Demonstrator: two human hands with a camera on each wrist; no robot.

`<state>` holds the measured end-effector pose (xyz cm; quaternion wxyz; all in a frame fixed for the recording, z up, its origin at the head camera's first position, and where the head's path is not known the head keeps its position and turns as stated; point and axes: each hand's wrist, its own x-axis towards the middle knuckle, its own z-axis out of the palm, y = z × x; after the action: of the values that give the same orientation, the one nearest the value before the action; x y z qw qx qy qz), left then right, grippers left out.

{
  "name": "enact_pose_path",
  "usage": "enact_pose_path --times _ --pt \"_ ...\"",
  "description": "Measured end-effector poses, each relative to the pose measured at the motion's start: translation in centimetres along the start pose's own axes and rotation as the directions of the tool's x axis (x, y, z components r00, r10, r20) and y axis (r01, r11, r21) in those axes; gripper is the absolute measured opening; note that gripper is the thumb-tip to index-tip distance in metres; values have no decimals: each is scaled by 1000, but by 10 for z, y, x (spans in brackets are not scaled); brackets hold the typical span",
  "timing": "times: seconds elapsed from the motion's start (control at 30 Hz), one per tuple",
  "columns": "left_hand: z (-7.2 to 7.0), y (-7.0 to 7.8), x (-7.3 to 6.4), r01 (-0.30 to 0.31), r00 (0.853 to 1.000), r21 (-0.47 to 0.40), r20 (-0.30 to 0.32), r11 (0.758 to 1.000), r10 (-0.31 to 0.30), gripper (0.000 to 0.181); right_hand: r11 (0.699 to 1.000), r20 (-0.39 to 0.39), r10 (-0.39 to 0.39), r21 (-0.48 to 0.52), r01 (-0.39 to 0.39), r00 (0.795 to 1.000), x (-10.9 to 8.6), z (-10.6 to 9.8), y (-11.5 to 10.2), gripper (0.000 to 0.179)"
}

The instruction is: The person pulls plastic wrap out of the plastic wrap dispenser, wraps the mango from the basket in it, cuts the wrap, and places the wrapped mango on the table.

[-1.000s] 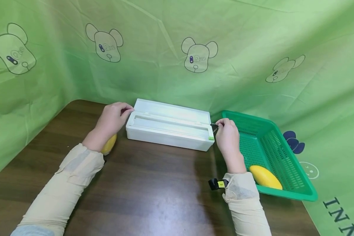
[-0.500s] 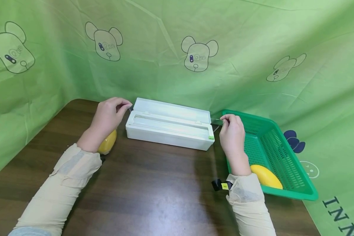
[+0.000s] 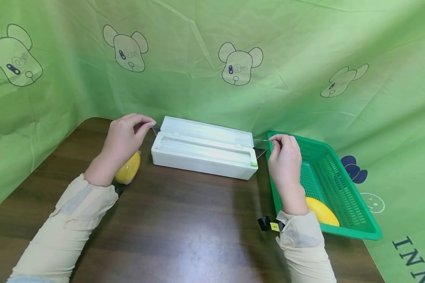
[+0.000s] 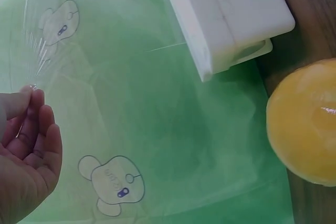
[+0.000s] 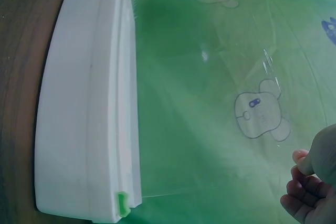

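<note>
My left hand (image 3: 119,138) pinches one corner of a clear sheet of cling film (image 4: 41,59) between thumb and fingertips. At the other end, my right hand (image 3: 287,165) pinches the opposite corner. The film is stretched between the hands and shows mainly by its creases and glints. Between and below the hands stands a long white cling film dispenser (image 3: 202,166), its lid (image 3: 207,131) tipped back behind the slot. A small green slider (image 5: 123,204) sits at the dispenser's right end. Beneath my left wrist lies a yellow mango (image 3: 128,169), shiny as if wrapped.
To the right stands a green plastic basket (image 3: 361,212) with another yellow mango (image 3: 322,212) inside, partly behind my right wrist. The brown wooden table (image 3: 184,220) extends in front of the dispenser. A green printed cloth (image 3: 184,70) hangs close behind.
Both hands have risen and moved apart, the left to the left and the right to the right, drawing the film up from the dispenser. The dispenser has stayed in place.
</note>
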<state>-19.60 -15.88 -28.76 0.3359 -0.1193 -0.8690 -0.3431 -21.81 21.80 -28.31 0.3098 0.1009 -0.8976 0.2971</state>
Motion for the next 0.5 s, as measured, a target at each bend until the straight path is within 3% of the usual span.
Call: enact_pose_path --times 0.3,0.5 --pt "-10 8 -2 -23 999 4 -22 1000 23 8 999 -37 -38 18 39 999 -3 -9 -4 16" --pt "-16 11 -6 -80 995 13 -56 997 81 7 995 -78 -91 22 93 993 -7 -16 -7 15"
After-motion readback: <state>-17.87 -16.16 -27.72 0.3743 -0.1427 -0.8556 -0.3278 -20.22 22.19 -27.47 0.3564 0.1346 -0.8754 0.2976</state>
